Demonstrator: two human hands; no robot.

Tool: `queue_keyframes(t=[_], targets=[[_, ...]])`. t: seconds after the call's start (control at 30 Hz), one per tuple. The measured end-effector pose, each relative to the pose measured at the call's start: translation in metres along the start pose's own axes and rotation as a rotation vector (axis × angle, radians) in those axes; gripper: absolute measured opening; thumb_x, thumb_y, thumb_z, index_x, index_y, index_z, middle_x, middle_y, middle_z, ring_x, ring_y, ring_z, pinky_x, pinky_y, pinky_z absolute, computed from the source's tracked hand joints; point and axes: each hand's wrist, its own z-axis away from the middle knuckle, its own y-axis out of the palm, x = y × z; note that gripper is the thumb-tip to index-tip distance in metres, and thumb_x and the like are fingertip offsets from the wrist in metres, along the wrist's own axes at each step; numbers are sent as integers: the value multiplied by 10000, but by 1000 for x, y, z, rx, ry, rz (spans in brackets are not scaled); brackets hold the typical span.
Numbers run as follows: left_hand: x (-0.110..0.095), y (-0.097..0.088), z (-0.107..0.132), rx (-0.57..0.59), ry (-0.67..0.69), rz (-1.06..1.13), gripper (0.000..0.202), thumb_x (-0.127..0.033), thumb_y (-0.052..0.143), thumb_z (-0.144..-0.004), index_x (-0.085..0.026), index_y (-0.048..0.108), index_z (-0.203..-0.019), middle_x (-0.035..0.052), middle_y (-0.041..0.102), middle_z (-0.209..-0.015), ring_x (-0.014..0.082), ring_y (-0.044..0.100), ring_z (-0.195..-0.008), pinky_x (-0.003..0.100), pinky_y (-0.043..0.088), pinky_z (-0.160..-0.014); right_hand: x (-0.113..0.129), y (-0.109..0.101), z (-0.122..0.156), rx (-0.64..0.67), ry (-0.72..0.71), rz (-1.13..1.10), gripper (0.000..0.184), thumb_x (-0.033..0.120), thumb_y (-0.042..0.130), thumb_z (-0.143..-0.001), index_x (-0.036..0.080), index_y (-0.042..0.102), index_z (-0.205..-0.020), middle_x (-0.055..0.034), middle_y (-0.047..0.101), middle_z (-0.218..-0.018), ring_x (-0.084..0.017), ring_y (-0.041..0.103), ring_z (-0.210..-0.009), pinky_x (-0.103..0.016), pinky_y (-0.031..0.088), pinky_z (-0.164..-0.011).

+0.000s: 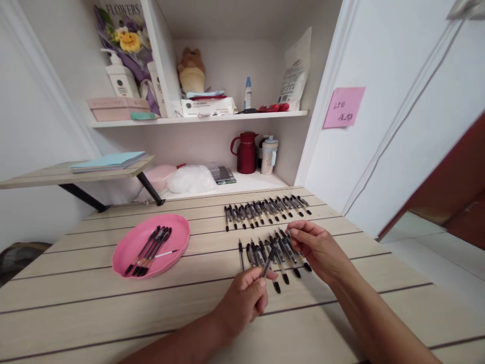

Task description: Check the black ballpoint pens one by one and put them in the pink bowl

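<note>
My left hand (246, 293) is closed around a pen (268, 263), its black end pointing up and away from me. To its right, my right hand (312, 245) has thumb and forefinger pinched together. A small, shiny bit shows at those fingertips, too small to name. Beneath and between the hands lies a near row of pens (261, 253), black at the ends with see-through barrels, partly hidden by my hands. Behind it, a second row of pens (265, 212) lies side by side on the slatted table (182, 308).
Left on the table, a pink scalloped tray (178, 222) holds several pens and a thin white refill (164, 254). A raised wooden shelf (49, 174) with blue paper (109, 161) stands behind it. At the back are a red jug (247, 154), a cup (269, 155) and a plastic bag (191, 179).
</note>
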Motion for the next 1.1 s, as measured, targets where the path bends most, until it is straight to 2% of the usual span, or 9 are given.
queue_keyframes(t=[0.13,0.47,0.8,1.1], targets=[[2,-2,-1,4,-11,-5,356,-355,419,-825,-120,497,-1080,-81,408,-476,20,205,-328,185,113,-351,-4,12,1,53,-12,-19,180,242,731,-596,181,642,-740,28,565,-651,-54,445,-506,-203,348,-488],[0,0,0,-1,-13,-39,373,-356,430,-817,-117,502,-1095,-80,399,-483,23,229,-343,182,135,-368,-8,13,7,125,14,74,199,284,729,-595,181,640,-739,32,554,-603,-58,402,-480,-214,299,-462],[-1,2,1,-25,-8,-83,369,-347,401,-828,-120,495,-1102,-80,404,-487,29,229,-358,186,162,-396,-14,17,12,145,39,39,327,296,740,-585,193,612,-868,28,535,-648,-62,401,-496,-202,304,-448],[5,7,1,-94,80,-249,385,-349,378,-845,-106,497,-1119,-70,400,-493,51,285,-411,196,231,-448,-13,15,13,189,25,48,293,272,719,-621,192,579,-867,37,506,-604,-65,372,-491,-211,278,-466]])
